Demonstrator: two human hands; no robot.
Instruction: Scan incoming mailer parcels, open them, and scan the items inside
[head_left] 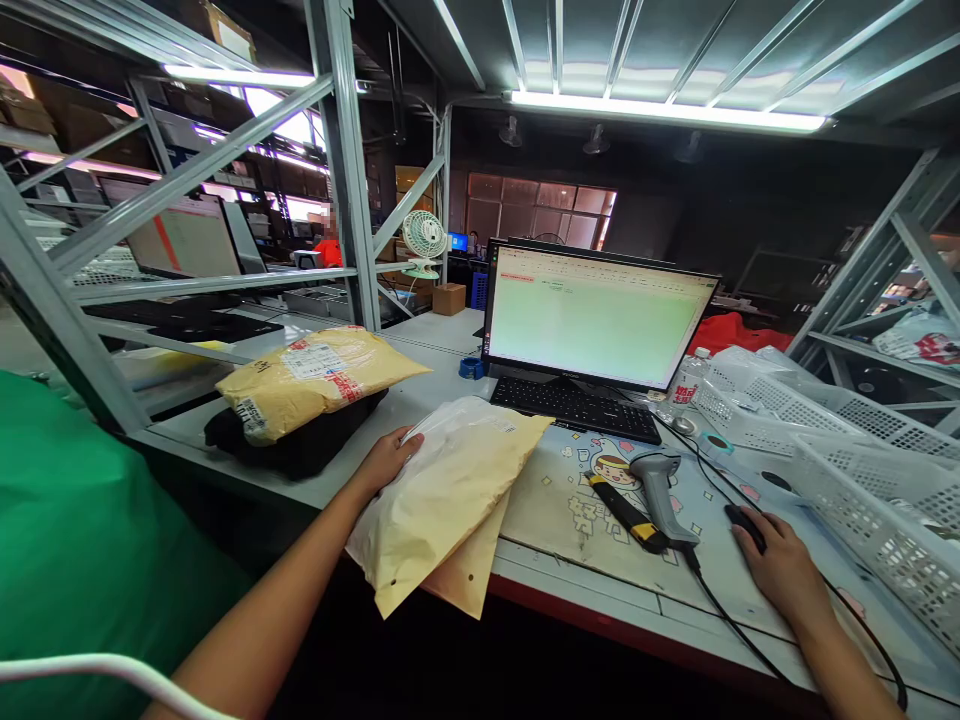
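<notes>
My left hand grips the left edge of a pale yellow and white mailing bag, thumb on top. A second yellow bag shows underneath it; both overhang the desk's front edge. Over at the right, my right hand rests on a black computer mouse, fingers curved over it. Between the hands lie a grey barcode scanner and a black-and-yellow utility knife on a printed desk mat. Behind them stand a black keyboard and a lit monitor.
A taped yellow parcel lies on a black item at the left. White plastic baskets line the right side, near a bottle. Blue tape sits by the monitor. Metal rack posts frame the desk; green material hangs left.
</notes>
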